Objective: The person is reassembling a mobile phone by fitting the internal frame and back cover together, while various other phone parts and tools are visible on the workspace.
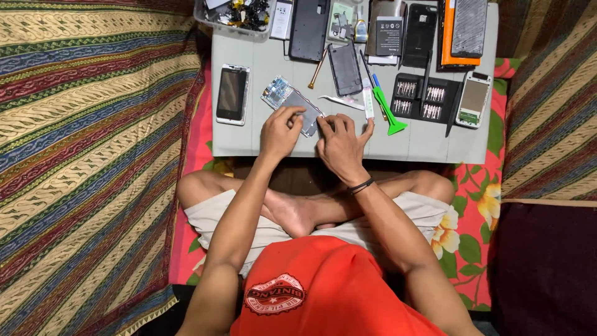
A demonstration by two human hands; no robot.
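Note:
An opened phone point(287, 99) with its blue circuit board exposed lies slanted on the low grey table point(261, 140). My left hand point(280, 129) rests on its near end, fingers curled onto the body. My right hand point(339, 142) touches the phone's lower right corner with pinched fingers; whether a small part is between them I cannot tell. A black band circles the right wrist.
A white phone point(232, 94) lies left, another white phone point(474, 98) far right. A dark back cover point(345, 68), a green pry tool point(388, 112), a black bit case point(423, 99), a screwdriver point(317, 68) and a parts tray point(239, 15) crowd the table.

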